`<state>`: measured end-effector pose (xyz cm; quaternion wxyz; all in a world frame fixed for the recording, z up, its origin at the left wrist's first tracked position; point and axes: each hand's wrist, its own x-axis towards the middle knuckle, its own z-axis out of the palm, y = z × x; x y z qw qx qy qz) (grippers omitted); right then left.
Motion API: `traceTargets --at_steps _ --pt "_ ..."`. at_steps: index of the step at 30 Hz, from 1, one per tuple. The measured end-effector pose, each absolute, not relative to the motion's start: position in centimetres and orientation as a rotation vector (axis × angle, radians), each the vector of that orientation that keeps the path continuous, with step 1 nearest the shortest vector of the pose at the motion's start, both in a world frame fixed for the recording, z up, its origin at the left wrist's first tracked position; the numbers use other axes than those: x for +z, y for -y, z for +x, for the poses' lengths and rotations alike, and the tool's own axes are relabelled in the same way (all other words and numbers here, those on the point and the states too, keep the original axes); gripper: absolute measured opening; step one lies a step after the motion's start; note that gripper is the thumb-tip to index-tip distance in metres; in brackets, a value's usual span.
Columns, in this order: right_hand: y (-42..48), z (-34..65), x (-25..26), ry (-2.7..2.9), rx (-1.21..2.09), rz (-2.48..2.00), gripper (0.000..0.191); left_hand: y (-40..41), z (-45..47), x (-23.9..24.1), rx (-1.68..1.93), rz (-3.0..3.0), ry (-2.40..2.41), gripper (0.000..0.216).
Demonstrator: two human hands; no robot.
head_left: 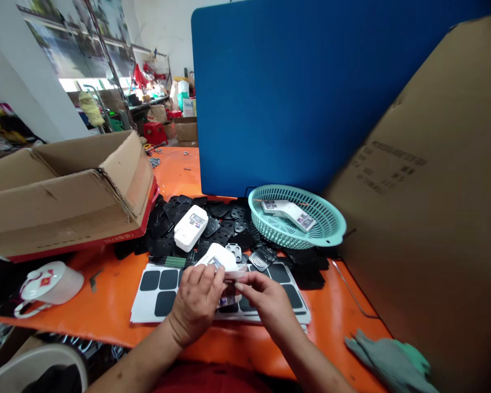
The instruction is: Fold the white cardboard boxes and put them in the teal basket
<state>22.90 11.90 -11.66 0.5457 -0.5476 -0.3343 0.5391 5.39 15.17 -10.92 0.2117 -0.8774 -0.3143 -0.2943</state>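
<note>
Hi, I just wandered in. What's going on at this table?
A person is handling a small, partly clear printed piece with both hands, the left hand and right hand close together above white sheets with dark rounded squares. Behind them, a white printed pack lies on a heap of black parts. To the right, a turquoise basket holds more white printed items.

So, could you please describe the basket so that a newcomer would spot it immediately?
Find the large blue panel standing behind the black pieces on the orange table. Just before its lower edge sits the basket; its turquoise colour and slotted sides set it apart from those dark neighbours.
</note>
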Motion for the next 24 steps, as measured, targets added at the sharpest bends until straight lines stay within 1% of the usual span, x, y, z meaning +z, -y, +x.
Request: traceTargets --at_steps 4,7,10,12,14,17,20,21,22,24 --pt "-12.1 22.8 -10.7 0.788 1.27 -1.291 0.034 -15.7 5.5 -9.8 -0.703 -2.458 0.81 0.039" --pt "-11.9 22.7 -10.0 0.792 1.288 -1.263 0.038 -15.3 5.7 -9.0 -0.636 -2.467 0.859 0.044" --pt "-11.1 22.8 -9.5 0.775 1.393 -1.233 0.042 -14.3 6.2 -8.7 -0.697 -2.442 0.931 0.039" --pt "-10.4 23.1 -9.3 0.775 1.462 -1.241 0.041 -13.5 6.5 -8.7 -0.732 -2.467 0.926 0.033" --pt "-9.5 23.4 -9.2 0.793 1.483 -1.255 0.038 -12.8 6.9 -8.8 -0.72 -2.53 0.93 0.033" --pt "-8.1 23.9 -8.7 0.847 1.497 -1.249 0.037 -11.8 7.3 -9.2 -0.681 -2.703 0.999 0.04" --pt "-7.1 24.2 -7.9 0.907 1.534 -1.253 0.036 -10.8 7.6 -10.0 -0.667 -3.079 1.06 0.031" --pt "-6.9 24.2 -7.7 0.918 1.533 -1.266 0.036 -10.4 7.7 -10.4 -0.672 -3.184 1.08 0.031" --pt "-6.8 24.3 -7.6 0.927 1.52 -1.284 0.036 -10.1 7.8 -10.7 -0.7 -3.238 1.095 0.036" --pt "-6.7 24.4 -7.9 0.918 1.478 -1.317 0.037 -9.6 8.0 -11.5 -0.825 -3.147 1.114 0.054"
